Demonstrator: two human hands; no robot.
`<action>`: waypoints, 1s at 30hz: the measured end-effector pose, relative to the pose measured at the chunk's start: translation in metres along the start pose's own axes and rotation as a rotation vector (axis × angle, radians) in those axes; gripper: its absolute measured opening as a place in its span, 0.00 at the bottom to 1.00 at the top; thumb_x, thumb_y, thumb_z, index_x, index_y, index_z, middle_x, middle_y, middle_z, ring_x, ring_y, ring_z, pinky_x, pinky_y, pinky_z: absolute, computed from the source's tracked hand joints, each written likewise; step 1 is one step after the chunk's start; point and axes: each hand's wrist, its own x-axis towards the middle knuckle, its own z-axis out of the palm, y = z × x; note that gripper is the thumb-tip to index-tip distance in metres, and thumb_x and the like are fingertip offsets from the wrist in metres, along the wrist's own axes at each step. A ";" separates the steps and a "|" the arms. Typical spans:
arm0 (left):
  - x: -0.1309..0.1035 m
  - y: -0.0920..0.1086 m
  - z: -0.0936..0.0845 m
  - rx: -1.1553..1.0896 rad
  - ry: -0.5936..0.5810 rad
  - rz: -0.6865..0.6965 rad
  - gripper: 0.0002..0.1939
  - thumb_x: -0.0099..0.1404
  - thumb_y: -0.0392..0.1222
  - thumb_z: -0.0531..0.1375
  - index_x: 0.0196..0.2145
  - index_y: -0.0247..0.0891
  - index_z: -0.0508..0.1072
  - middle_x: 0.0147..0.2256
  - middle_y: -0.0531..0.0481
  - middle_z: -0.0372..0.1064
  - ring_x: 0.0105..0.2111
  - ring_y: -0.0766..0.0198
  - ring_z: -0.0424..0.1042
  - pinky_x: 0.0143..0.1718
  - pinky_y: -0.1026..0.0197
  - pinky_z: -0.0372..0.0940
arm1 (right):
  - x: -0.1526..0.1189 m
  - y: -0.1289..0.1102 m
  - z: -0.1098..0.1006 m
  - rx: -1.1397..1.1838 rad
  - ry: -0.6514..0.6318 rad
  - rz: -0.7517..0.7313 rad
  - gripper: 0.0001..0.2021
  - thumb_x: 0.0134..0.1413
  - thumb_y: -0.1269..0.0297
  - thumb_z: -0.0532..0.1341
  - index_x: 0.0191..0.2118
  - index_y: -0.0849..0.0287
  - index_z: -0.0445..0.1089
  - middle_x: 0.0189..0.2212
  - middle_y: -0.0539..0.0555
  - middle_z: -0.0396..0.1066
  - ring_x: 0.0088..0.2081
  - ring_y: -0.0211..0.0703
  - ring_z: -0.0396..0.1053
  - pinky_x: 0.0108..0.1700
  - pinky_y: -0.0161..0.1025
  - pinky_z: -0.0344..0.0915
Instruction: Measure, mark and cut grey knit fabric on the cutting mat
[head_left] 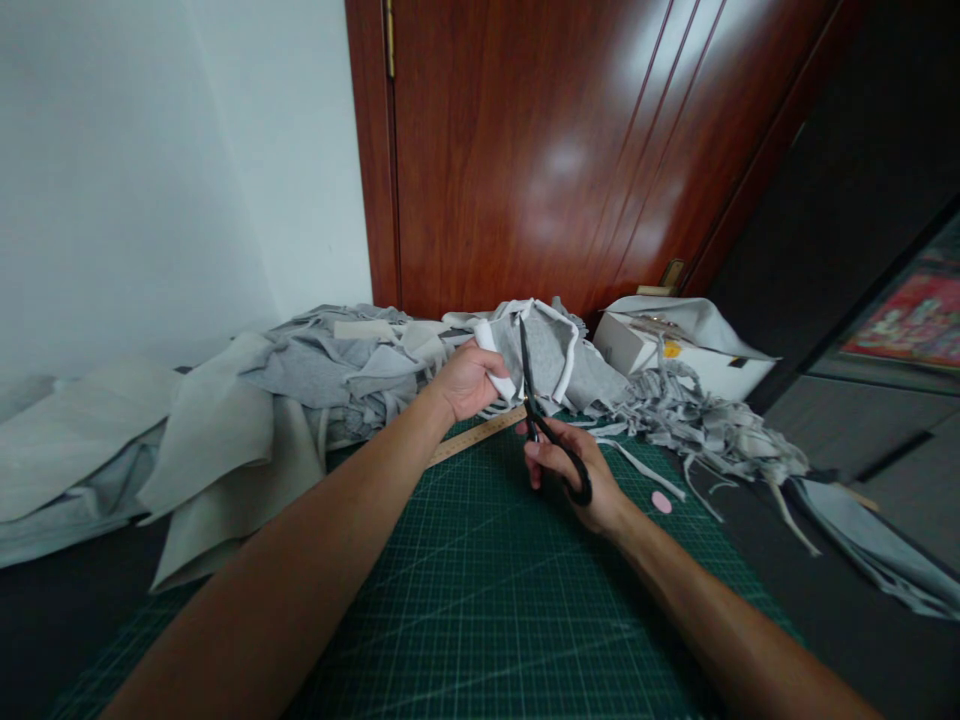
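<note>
My left hand (469, 380) is closed on the rolled white edge of a grey piece of fabric (550, 345), holding it up above the cutting mat. In my right hand (574, 465) is a pair of black-handled scissors (528, 375), fingers in the loops and blades pointing up and away. The blades lie against the fabric just right of my left hand; whether they are cutting into it I cannot tell. Beneath the hands a wooden ruler (476, 437) rests on the green cutting mat (510, 590), its far end near the scissors.
Grey fabric (330, 365) and pale pattern sheets (225, 410) are heaped at the left and back. To the right lie tangled fabric strips (675, 410), a white box (690, 350) and a pink disc (661, 502). A brown wooden door (517, 150) stands behind.
</note>
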 end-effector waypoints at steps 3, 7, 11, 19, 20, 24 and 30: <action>0.000 0.001 0.000 0.004 -0.011 0.004 0.30 0.35 0.19 0.56 0.38 0.35 0.76 0.29 0.51 0.77 0.40 0.49 0.81 0.51 0.48 0.71 | -0.001 0.001 0.000 -0.003 0.003 -0.013 0.17 0.50 0.54 0.73 0.41 0.58 0.75 0.22 0.44 0.66 0.22 0.36 0.63 0.25 0.35 0.63; -0.001 0.001 -0.001 0.008 -0.026 0.012 0.30 0.36 0.20 0.57 0.39 0.35 0.76 0.31 0.51 0.78 0.42 0.49 0.80 0.52 0.47 0.70 | -0.002 -0.001 0.000 -0.009 0.004 -0.020 0.16 0.51 0.53 0.72 0.40 0.58 0.74 0.20 0.44 0.65 0.21 0.36 0.62 0.24 0.35 0.62; 0.000 0.000 -0.002 0.005 -0.046 0.020 0.30 0.35 0.20 0.57 0.39 0.35 0.76 0.32 0.50 0.78 0.43 0.48 0.80 0.53 0.46 0.69 | -0.003 -0.003 0.000 -0.021 0.004 -0.013 0.16 0.51 0.54 0.72 0.40 0.59 0.73 0.20 0.43 0.65 0.19 0.35 0.61 0.22 0.34 0.61; 0.001 -0.002 -0.004 0.004 -0.066 0.024 0.30 0.35 0.20 0.58 0.39 0.35 0.77 0.32 0.49 0.80 0.43 0.48 0.81 0.53 0.45 0.69 | -0.004 0.000 -0.001 -0.046 0.025 0.000 0.16 0.51 0.56 0.71 0.41 0.60 0.73 0.17 0.42 0.64 0.16 0.34 0.61 0.19 0.33 0.60; 0.000 -0.002 -0.004 0.005 -0.067 0.024 0.30 0.36 0.20 0.58 0.39 0.35 0.77 0.33 0.49 0.80 0.43 0.48 0.81 0.54 0.45 0.69 | -0.004 0.000 0.000 -0.049 0.027 0.002 0.16 0.51 0.55 0.71 0.41 0.60 0.73 0.17 0.42 0.64 0.16 0.34 0.61 0.19 0.33 0.60; 0.000 -0.001 -0.004 0.004 -0.070 0.025 0.31 0.36 0.20 0.57 0.40 0.35 0.77 0.34 0.49 0.80 0.44 0.47 0.80 0.54 0.44 0.69 | -0.005 -0.002 0.001 -0.060 0.031 0.010 0.17 0.51 0.55 0.71 0.41 0.60 0.73 0.17 0.41 0.64 0.16 0.34 0.61 0.19 0.33 0.60; -0.001 0.000 -0.003 0.000 -0.070 0.024 0.31 0.36 0.20 0.57 0.40 0.35 0.77 0.34 0.49 0.80 0.45 0.47 0.80 0.55 0.44 0.69 | -0.005 -0.005 0.002 -0.087 0.041 0.005 0.16 0.51 0.55 0.71 0.39 0.60 0.72 0.16 0.41 0.64 0.15 0.34 0.60 0.18 0.32 0.58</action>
